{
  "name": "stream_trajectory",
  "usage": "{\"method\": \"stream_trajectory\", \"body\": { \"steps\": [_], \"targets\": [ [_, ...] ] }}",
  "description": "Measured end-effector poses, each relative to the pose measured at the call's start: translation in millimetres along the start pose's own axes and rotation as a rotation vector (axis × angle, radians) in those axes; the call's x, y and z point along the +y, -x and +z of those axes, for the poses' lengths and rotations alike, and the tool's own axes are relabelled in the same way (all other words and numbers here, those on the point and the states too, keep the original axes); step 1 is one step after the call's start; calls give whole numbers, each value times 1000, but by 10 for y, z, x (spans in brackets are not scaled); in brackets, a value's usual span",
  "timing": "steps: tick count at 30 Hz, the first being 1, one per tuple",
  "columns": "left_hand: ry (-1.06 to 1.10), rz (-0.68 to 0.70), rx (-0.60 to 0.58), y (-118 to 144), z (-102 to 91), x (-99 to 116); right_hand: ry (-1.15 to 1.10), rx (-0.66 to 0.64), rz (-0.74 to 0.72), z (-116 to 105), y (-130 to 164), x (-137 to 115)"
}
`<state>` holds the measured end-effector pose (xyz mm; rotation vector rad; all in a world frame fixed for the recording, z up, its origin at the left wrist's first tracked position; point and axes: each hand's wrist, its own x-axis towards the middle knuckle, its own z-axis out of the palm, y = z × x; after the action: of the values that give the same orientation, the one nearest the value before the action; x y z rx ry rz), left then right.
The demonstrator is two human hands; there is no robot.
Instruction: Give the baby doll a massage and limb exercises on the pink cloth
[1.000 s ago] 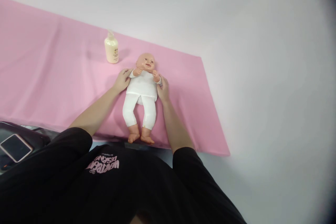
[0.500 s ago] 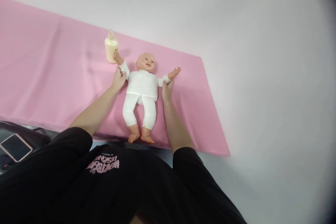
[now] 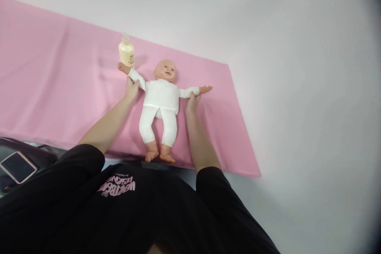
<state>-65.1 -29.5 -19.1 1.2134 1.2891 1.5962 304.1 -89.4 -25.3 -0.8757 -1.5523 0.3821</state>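
A plastic baby doll in a white long-sleeved top and white leggings (image 3: pixel 161 103) lies on its back on a pink cloth, its bald head toward twelve o'clock and its bare feet toward six o'clock, at the cloth's near edge. Both arms are spread wide, one raised toward ten o'clock, the other stretched toward three o'clock. The legs lie straight and close together.

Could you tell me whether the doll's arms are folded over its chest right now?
No, the doll lies with both arms spread out to the sides, the left hand and right hand each holding one sleeve.
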Motion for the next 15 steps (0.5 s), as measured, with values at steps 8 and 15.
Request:
{"method": "stream_trajectory", "body": {
  "steps": [8,15],
  "targets": [
    [57,-97,42,48,28,133,28,170,193,138,-69,-26],
    [68,-64,50,10,31,36,242,-101,-27,-50,-16,74]
  ]
}}
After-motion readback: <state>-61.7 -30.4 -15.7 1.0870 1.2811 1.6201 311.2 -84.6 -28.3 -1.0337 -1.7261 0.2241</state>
